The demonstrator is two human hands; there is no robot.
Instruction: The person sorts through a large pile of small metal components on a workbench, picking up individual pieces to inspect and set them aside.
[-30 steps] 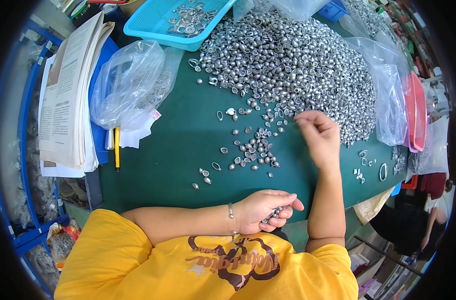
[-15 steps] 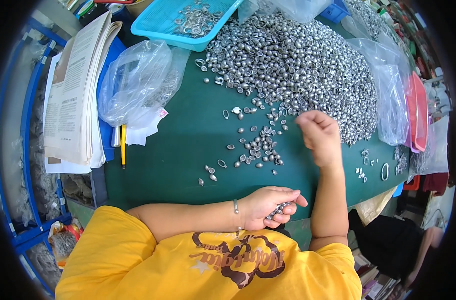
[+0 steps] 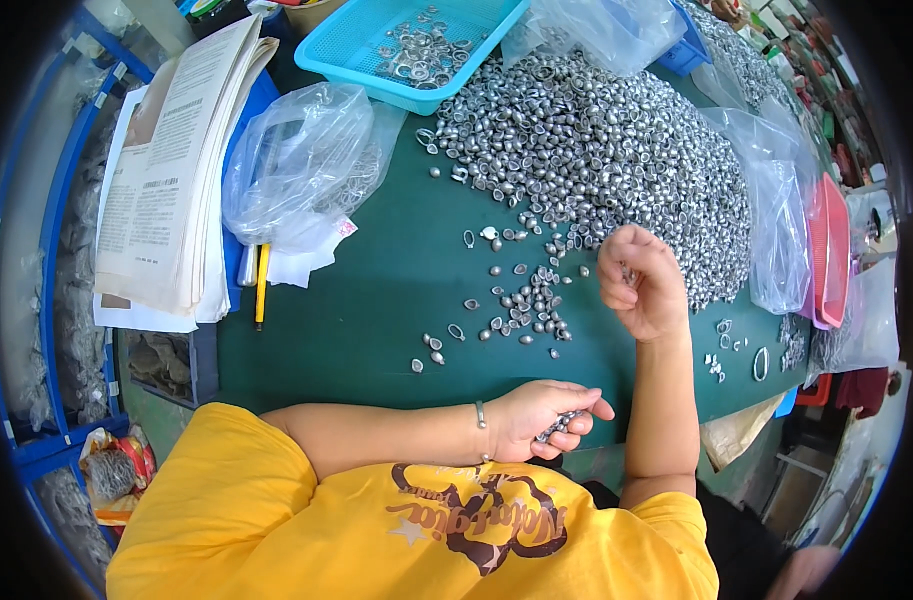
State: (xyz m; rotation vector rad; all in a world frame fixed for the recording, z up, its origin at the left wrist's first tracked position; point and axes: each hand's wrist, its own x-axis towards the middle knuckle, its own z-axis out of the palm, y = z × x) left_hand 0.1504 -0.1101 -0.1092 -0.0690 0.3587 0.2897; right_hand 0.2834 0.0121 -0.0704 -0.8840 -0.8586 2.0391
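A large heap of small grey metal pieces [image 3: 597, 140], rounded and hollow like little caps, covers the far part of the green table. My left hand [image 3: 545, 420] lies palm up near the table's front edge, its fingers curled around several of these metal pieces [image 3: 565, 427]. At the heap's near edge, my right hand [image 3: 645, 285] is raised with curled fingers; a bit of grey shows between them, but I cannot tell if it is held. Between the hands and the heap lies a loose cluster of metal pieces [image 3: 532, 305], with a few strays to its left.
A turquoise basket [image 3: 312, 62] of metal rings stands at the far left. Nearer are a clear plastic bag [image 3: 297, 160], papers [image 3: 167, 190] and a yellow pencil [image 3: 263, 285]. To the right are another plastic bag [image 3: 780, 230], a red basket [image 3: 832, 250] and small ring scraps [image 3: 719, 362].
My right hand has turned, and its curled fingers now show more at the heap's edge. My left hand keeps its hold on the metal pieces. The whole view has shifted slightly.
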